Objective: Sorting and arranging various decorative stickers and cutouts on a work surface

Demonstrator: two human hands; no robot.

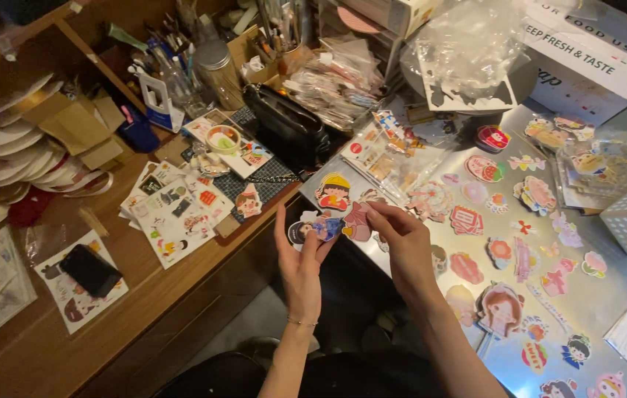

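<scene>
Hands [300,262] [400,239] pinching cartoon sticker [330,225], perhaps two, white carton [593,55] behind silver board [608,295].

Dim warm light, glare on silvery sheet [608,295], dark corners, mild blur

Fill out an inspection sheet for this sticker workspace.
Surface: wooden desk left, shiny metal sheet right.
Job's things: cartoon sticker pinched between both hands.
Clutter: die-cut stickers spread on the metal, sticker sheets, black phone, pen holders, white box.
Grips: left hand and right hand both shut on the sticker.
Cables: nothing seen.
Surroundings: stacked paper plates at left.
</scene>
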